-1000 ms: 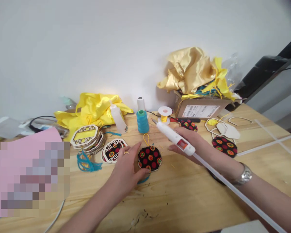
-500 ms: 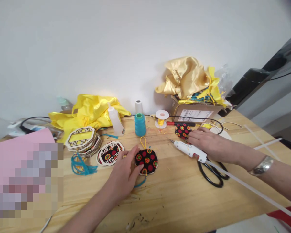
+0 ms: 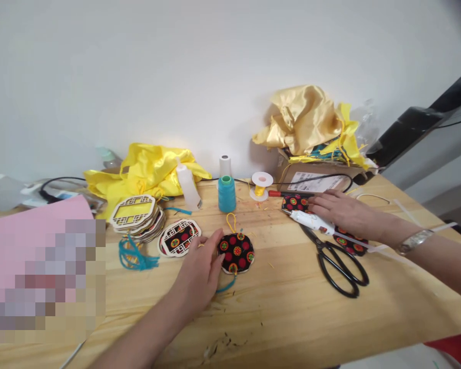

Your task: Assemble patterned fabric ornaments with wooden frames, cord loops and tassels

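Observation:
My left hand [image 3: 197, 271] lies on the wooden table [image 3: 292, 318] with its fingers pressed on the left edge of a round black patterned fabric piece [image 3: 237, 252] that has a yellow loop on top and a teal thread below. My right hand [image 3: 340, 211] reaches to the right rear and rests over a white glue gun [image 3: 311, 220], which lies on the table with its long clear stick trailing right. Whether the fingers grip the gun is not clear. Black scissors [image 3: 338, 266] lie just in front of that hand.
Behind stand a teal thread spool [image 3: 226, 193], a white spool [image 3: 225, 165], a yellow ribbon reel [image 3: 261, 185] and a plastic bottle [image 3: 187, 185]. Wooden lattice frames [image 3: 136, 218] are stacked at left beside yellow fabric [image 3: 146, 171]. A cardboard box [image 3: 317, 177] holds gold cloth.
My right hand lowered the glue gun from mid-air onto the table and moved it right and back. The left hand stayed on the fabric piece.

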Demonstrator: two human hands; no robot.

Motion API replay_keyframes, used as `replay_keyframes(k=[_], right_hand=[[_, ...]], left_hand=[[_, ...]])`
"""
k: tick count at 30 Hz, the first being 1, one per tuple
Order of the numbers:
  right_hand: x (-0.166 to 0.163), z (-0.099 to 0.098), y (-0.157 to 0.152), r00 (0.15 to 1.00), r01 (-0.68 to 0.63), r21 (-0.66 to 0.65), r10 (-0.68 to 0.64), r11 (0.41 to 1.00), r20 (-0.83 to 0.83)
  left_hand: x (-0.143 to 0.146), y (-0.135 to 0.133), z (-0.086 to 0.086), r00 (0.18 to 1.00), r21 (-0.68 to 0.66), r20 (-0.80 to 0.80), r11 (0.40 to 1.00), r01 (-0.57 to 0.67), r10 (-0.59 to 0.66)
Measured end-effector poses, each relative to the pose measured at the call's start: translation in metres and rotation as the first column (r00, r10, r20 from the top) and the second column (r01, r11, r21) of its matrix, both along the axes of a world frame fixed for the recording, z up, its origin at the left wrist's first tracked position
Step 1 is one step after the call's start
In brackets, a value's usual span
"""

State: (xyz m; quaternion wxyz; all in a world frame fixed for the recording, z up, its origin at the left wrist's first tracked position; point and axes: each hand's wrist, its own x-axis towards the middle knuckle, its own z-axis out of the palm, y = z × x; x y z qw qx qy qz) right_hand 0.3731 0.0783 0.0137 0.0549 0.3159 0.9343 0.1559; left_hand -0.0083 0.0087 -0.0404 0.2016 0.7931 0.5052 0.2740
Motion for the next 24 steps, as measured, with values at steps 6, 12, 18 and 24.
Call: replay_keyframes(k=[6, 12, 18, 24], right_hand=[[-0.036, 0.010, -0.017, 0.982, 0.176, 0.081, -0.170, 0.981, -0.079], [-0.139, -0.001, -0.064, 0.814, 0.206, -0.309, -0.338, 0.928, -0.472], [-0.176, -0.027, -0.063, 0.732, 0.138, -0.496, -0.425, 0.857, -0.532], [-0.177, -0.035, -0.058, 0.684, 0.084, -0.552, -0.451, 0.829, -0.573]], left_hand=[[-0.001, -0.001, -0.001, 1.000, -0.015, 0.019, 1.000, -0.005, 0.005], [-0.001, 0.000, -0.001, 1.000, -0.015, 0.003, 1.000, -0.015, 0.015], [-0.003, -0.002, 0.000, 0.999, 0.011, -0.007, 0.999, -0.045, 0.045], [-0.003, -0.001, 0.002, 0.994, -0.057, 0.068, 0.995, -0.083, 0.086]])
